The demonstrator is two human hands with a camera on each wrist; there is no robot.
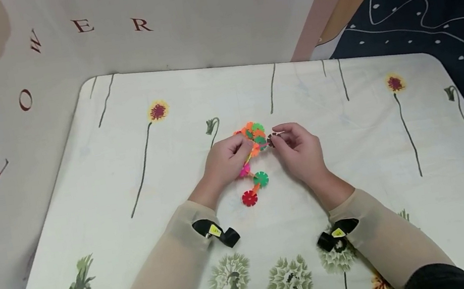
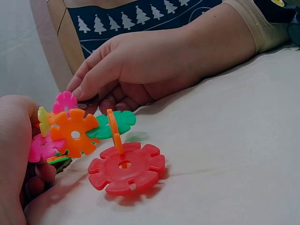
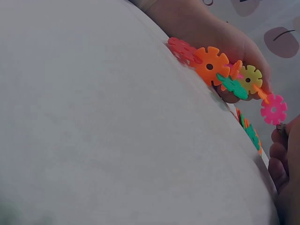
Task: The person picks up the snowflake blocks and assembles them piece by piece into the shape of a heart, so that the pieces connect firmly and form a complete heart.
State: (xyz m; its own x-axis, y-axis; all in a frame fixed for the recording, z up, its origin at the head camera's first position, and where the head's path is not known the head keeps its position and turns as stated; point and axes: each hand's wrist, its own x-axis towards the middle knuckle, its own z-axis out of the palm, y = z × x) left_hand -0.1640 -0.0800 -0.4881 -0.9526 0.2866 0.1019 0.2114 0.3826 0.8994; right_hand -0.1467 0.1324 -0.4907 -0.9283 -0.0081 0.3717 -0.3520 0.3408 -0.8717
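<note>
My left hand (image 1: pixel 226 161) grips a chain of interlocking flower-shaped plastic discs. From it, towards me, hang a magenta disc (image 1: pixel 244 170), a green disc (image 1: pixel 261 179) and a red disc (image 1: pixel 250 198); orange discs (image 2: pixel 75 133) link between them. A yellow disc (image 3: pixel 248 79) shows by the left fingers in the right wrist view. Facing it, my right hand (image 1: pixel 302 150) pinches a dark brown disc (image 1: pixel 274 139) between thumb and finger, against the edge of a pink disc (image 3: pixel 273 109) at the chain's far end. Whether the two are slotted together, I cannot tell.
Just beyond the left hand lies a cluster of orange and green discs (image 1: pixel 259 132), partly hidden by it. The table's cloth (image 1: pixel 337 111) is white with printed flowers. A pale lettered wall (image 1: pixel 203 26) rises behind the far edge, and a dark tree-patterned cloth (image 1: pixel 445 11) hangs right.
</note>
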